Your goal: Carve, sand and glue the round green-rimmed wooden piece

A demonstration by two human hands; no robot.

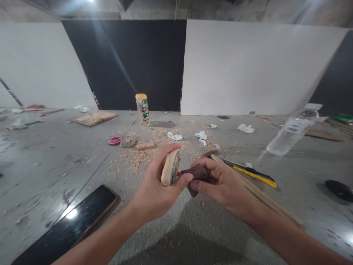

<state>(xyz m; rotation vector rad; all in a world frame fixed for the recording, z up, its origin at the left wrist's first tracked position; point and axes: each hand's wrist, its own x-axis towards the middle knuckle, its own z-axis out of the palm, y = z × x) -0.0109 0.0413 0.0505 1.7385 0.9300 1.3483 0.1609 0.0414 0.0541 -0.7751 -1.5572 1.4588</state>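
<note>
Pale block [167, 171] is gripped in the left hand [156, 191], maroon sheet [199, 173] in the right hand [224, 183]. A bottle [142, 108] stands near the surface's [68, 147] far edge.

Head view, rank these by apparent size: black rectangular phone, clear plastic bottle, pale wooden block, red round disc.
1. Black rectangular phone
2. Clear plastic bottle
3. Pale wooden block
4. Red round disc
Nearness likely enlarges the phone.

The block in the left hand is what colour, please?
The block is pale tan with teal markings, in the head view.
</note>
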